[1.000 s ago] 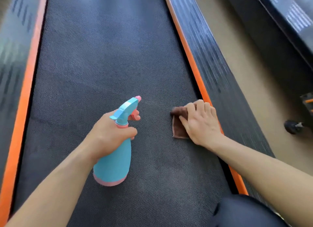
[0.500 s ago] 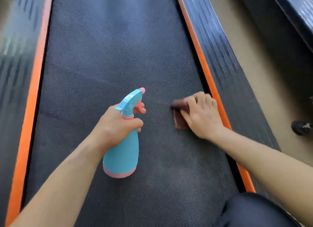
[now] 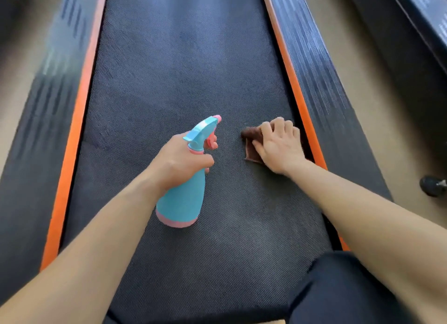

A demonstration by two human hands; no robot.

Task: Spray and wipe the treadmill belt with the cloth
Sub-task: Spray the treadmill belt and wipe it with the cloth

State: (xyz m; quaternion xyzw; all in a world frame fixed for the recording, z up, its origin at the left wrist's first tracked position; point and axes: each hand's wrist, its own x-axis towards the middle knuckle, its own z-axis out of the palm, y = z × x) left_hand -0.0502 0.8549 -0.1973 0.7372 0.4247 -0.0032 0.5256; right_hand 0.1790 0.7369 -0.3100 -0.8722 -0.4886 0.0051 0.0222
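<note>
While the treadmill belt (image 3: 181, 70) fills most of the view, running near to far between two orange edge strips (image 3: 75, 135) and dark side rails (image 3: 321, 86), the step in hand looks like wiping along its right edge, with the spray held ready beside it. A long run of belt lies beyond the hands, so I judge much of the task is left. A dark-clothed knee (image 3: 338, 287) sits at the near right.

The spray bottle (image 3: 186, 195), teal with a pink base and nozzle, is held tilted over the belt's middle with its nozzle aimed far. Its wall is opaque, so how much liquid it holds cannot be told. The left hand (image 3: 176, 161) wraps its neck, a finger at the pink trigger. The right hand (image 3: 280, 147) lies flat over the brown cloth (image 3: 251, 142), pressing it onto the belt just beside the right strip.

The next move calls for a squeeze onto the belt ahead of the cloth, then a steady push through the wet patch.
</note>
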